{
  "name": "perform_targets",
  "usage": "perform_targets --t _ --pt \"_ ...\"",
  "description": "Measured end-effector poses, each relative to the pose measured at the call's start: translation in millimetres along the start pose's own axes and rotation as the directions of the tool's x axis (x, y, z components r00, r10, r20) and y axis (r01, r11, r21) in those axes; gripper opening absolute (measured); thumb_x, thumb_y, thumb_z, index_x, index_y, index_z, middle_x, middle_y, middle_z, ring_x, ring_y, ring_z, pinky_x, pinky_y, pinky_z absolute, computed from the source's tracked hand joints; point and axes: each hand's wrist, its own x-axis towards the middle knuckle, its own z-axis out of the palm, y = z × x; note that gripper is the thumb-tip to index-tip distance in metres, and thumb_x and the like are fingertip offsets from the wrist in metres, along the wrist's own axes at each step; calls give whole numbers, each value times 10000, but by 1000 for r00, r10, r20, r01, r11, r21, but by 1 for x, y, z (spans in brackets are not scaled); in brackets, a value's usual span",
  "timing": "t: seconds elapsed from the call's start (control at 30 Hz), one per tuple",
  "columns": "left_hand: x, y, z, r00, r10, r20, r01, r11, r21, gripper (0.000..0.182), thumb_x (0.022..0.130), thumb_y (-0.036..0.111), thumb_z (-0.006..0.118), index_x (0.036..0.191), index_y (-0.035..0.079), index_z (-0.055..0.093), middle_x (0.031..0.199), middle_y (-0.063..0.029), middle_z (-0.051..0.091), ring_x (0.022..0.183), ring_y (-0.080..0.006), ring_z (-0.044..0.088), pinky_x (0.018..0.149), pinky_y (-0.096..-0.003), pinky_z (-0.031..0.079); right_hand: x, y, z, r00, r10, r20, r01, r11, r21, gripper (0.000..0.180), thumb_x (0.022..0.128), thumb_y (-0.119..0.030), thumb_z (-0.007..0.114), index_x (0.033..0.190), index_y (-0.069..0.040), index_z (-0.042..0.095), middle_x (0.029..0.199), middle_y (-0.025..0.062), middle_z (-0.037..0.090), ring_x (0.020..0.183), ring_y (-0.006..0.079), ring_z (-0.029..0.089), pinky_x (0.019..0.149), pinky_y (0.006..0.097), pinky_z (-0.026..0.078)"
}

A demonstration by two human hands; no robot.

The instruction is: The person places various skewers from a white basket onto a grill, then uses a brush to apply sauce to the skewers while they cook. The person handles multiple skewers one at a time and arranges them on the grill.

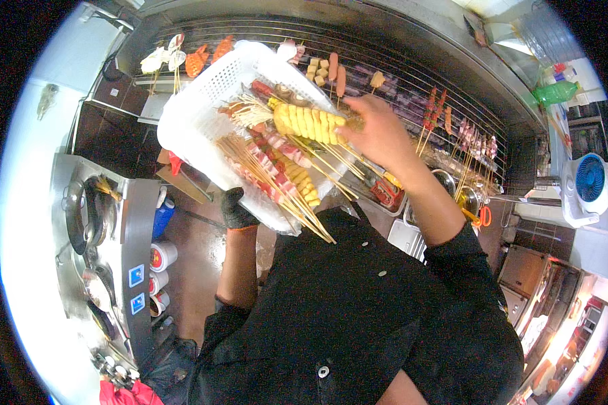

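My left hand (239,212), in a black glove, grips the near side of a white perforated plastic basket (197,111) and keeps it tilted before my chest. Inside lie several skewers: pale enoki mushrooms (251,112), rolled pink-and-white meat (263,167) and a second yellow pleated piece (306,185). Bundled bamboo sticks (304,215) stick out over the basket's near edge. My bare right hand (377,129) is closed around the stick end of a yellow pleated food skewer (309,123), raised over the basket's right part. The fingers partly hide its stick.
Behind the basket runs a long grill rack (400,91) bearing sausages (340,81), cubed pieces (317,71) and red skewers (433,109). A metal tray (397,205) sits below my right forearm. Orange-handled scissors (484,216) and a fan (590,182) are at right, a steel counter (131,223) at left.
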Motion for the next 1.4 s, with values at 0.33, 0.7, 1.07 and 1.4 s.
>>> perform_targets --t 0.33,0.7,1.07,1.4 --pt "0 -22 -30 991 135 13 -133 985 -105 968 744 311 724 1589 90 306 1494 -202 476 1350 -380 489 1122 -505 450 -14 6 -5 985 167 52 -171 859 482 229 895 -127 771 1074 -17 680 891 34 671 807 132 620 762 286 500" --pt "-114 46 -103 860 302 -412 -365 927 -81 922 688 289 688 1523 26 399 1423 -192 557 1291 -400 546 1123 -516 451 86 3 163 661 462 592 -703 103 704 194 988 -240 717 1099 -102 638 874 21 705 693 115 645 530 277 460" --pt "-44 199 -251 864 226 -451 -337 923 -183 931 717 250 667 1558 25 339 1485 -229 483 1347 -437 472 1150 -545 409 422 -156 385 718 354 599 -599 -124 791 301 968 -260 745 1145 -40 643 960 82 683 782 177 660 611 274 565" --pt "17 314 -339 923 197 -332 -262 951 -165 1033 672 241 725 1592 73 288 1496 -197 482 1368 -425 471 1153 -556 406 341 -329 399 931 -214 296 59 887 459 176 924 -212 772 1037 -80 741 985 66 736 903 130 665 816 301 535"
